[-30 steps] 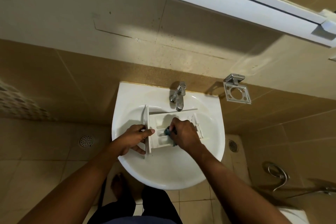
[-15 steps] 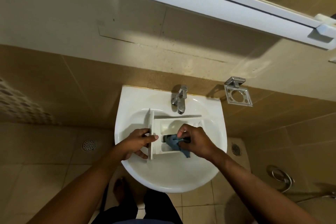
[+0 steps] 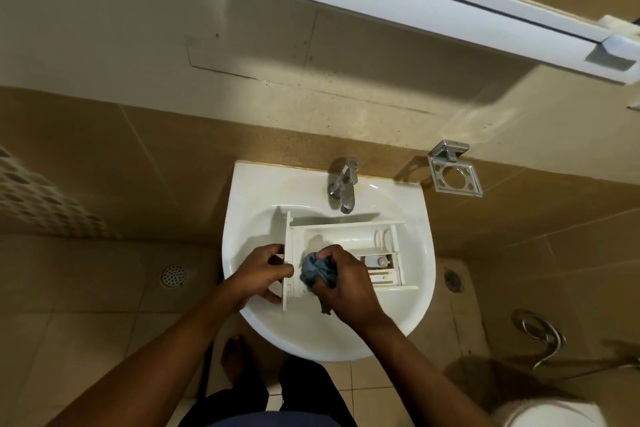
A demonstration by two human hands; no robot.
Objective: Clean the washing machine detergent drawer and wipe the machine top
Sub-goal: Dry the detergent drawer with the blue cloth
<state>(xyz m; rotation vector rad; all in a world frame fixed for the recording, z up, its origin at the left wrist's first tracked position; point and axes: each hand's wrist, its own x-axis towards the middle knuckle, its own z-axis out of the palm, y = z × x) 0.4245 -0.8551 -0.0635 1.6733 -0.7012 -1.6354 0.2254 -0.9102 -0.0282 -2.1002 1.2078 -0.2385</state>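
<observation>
A white plastic detergent drawer [image 3: 349, 236] lies across the bowl of a white wash basin [image 3: 412, 253], its front panel to the left. My left hand [image 3: 261, 270] grips that front panel at the drawer's left end. My right hand [image 3: 341, 282] is closed on a bunched blue-grey cloth [image 3: 315, 270] and presses it into the drawer's left compartment. The compartments at the right end are uncovered and show small inserts. The washing machine is out of view.
A chrome tap [image 3: 343, 185] stands at the back of the basin, just behind the drawer. A metal holder [image 3: 455, 172] is fixed to the wall at right. A white-framed mirror cabinet [image 3: 450, 10] hangs overhead. Floor drains [image 3: 173, 276] sit on the tiles.
My right hand with the cloth has moved left along the drawer toward its front compartment, uncovering the right end. My left hand keeps its grip on the front panel.
</observation>
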